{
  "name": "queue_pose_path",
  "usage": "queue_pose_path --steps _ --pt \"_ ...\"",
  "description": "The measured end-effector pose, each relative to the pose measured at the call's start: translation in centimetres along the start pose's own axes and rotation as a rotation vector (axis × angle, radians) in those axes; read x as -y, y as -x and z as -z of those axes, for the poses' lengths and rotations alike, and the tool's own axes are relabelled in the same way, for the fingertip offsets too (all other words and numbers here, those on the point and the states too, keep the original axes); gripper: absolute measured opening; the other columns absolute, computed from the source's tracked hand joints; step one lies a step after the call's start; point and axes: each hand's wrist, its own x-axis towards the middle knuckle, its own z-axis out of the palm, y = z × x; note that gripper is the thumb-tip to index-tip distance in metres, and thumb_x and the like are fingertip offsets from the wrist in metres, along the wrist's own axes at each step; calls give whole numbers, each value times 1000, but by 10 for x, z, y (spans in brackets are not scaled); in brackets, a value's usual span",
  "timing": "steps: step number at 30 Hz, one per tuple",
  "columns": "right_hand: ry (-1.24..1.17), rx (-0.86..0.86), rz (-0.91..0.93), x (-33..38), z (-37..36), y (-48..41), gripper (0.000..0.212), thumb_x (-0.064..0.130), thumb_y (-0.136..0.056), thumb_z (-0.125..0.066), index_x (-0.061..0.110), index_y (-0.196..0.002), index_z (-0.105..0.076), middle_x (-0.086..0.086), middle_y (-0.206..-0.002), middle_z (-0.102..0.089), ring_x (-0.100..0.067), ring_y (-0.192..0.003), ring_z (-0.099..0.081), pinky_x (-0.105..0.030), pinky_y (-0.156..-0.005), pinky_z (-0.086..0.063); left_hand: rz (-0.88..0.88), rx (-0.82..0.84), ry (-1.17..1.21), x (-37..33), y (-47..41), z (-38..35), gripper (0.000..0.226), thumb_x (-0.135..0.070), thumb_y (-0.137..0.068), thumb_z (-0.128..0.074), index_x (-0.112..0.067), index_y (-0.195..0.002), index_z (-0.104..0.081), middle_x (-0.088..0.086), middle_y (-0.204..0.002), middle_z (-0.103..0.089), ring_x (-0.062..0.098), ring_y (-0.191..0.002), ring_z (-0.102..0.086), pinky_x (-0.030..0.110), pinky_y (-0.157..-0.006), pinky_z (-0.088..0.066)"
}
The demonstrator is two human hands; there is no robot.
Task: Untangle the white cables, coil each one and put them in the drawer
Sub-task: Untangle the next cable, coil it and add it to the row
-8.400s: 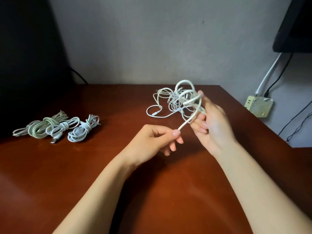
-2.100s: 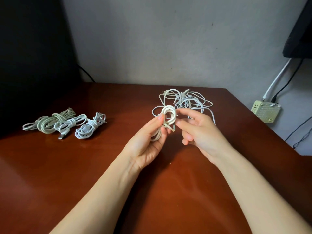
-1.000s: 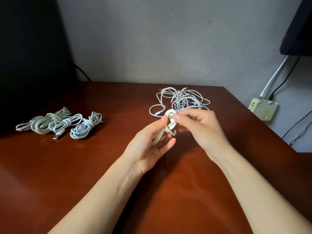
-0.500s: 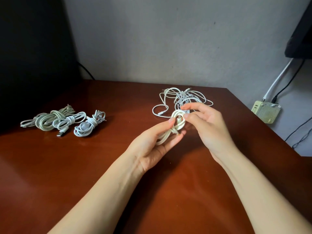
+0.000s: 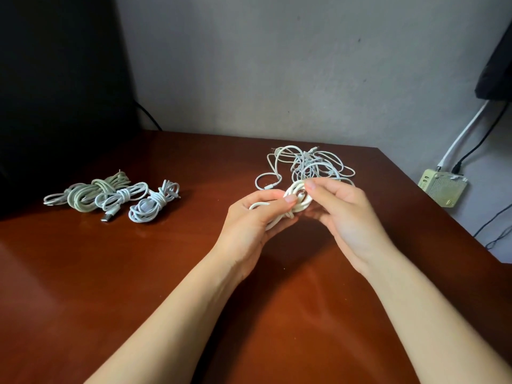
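Note:
Above the middle of the brown table, both hands hold one coiled white cable (image 5: pixel 297 202). My left hand (image 5: pixel 253 217) grips the coil's lower strands, its thumb pressed on top. My right hand (image 5: pixel 342 214) pinches the coil's upper right loop with thumb and forefinger. Behind the hands, a tangled heap of white cables (image 5: pixel 307 164) lies on the table. Three coiled cables (image 5: pixel 113 196) lie in a row at the left. No drawer is in view.
The wooden table (image 5: pixel 166 273) ends at a grey wall behind and drops off at the right edge. A dark panel (image 5: pixel 55 92) stands at the back left. A pale power adapter (image 5: pixel 442 187) with wires hangs on the wall right of the table.
Since 8.4 s ago the loose cable has been wound into a small coil between both hands. In the last second my left thumb closed over the coil and my right fingers moved onto its upper loop.

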Motion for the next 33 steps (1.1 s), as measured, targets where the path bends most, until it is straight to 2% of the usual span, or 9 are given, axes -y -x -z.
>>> queue_pose_path --steps 4,8,13,17,20,23,25,29,33 --pt "-55 49 -3 1 4 -1 18 16 -94 -53 10 -95 -69 -5 -87 -71 -14 -83 -65 -34 -88 -51 -67 14 -33 1 1 -2 27 -18 -67 -74 -3 -89 -66 17 -96 -71 21 -90 -68 27 -77 -56" --pt "-28 9 50 -3 1 -3 13 11 -95 -53 7 -95 -66 -7 -88 -69 -15 -84 -66 -34 -87 -53 -97 -14 -73 2 1 -1 27 -22 -64 -75 -5 -83 -68 17 -94 -72 24 -88 -67 28 -79 -57" --pt "43 -23 108 -6 4 -5 10 12 -93 -57 17 -90 -65 0 -84 -70 -13 -85 -66 -36 -91 -49 -80 -13 -66 3 1 -2 7 -11 -79 -72 -5 -80 -69 13 -89 -72 22 -84 -66 25 -74 -56" --pt "0 21 129 -7 4 -5 4 19 -87 -61 19 -88 -64 2 -82 -69 -11 -84 -64 -33 -90 -47 -93 -20 -55 2 2 -3 4 -7 -82 -70 -3 -84 -69 12 -88 -72 18 -83 -69 24 -76 -56" --pt "-120 61 109 -6 3 -6 14 23 -78 -60 13 -89 -62 3 -78 -69 -9 -79 -64 -25 -83 -50 -112 -43 -43 2 2 -3 13 -5 -81 -70 1 -93 -68 18 -95 -72 23 -87 -69 28 -79 -57" --pt "-209 58 77 -6 2 -5 8 12 -84 -58 9 -91 -61 0 -77 -70 -9 -76 -66 -21 -76 -54 -127 -53 -18 1 1 -3 31 -7 -78 -73 7 -104 -65 23 -105 -69 27 -94 -68 34 -88 -56" --pt "-169 26 90 -6 2 -5 7 7 -88 -57 9 -91 -63 -3 -81 -70 -13 -81 -67 -26 -80 -54 -93 -22 5 1 1 -3 41 -13 -74 -73 9 -107 -64 22 -107 -69 26 -96 -68 33 -89 -56" --pt "-85 -28 109 -7 3 -4 10 5 -90 -59 12 -90 -65 -5 -85 -71 -19 -87 -65 -37 -88 -50 57 45 -19 -1 0 -1 33 -21 -81 -69 2 -104 -70 18 -106 -71 23 -93 -70 23 -78 -57" --pt "-82 -24 95 -5 2 -3 10 7 -90 -59 13 -89 -66 -4 -85 -70 -19 -86 -64 -39 -86 -49 110 75 18 -4 0 1 27 -17 -84 -66 0 -104 -71 15 -101 -73 17 -84 -71 21 -74 -57"
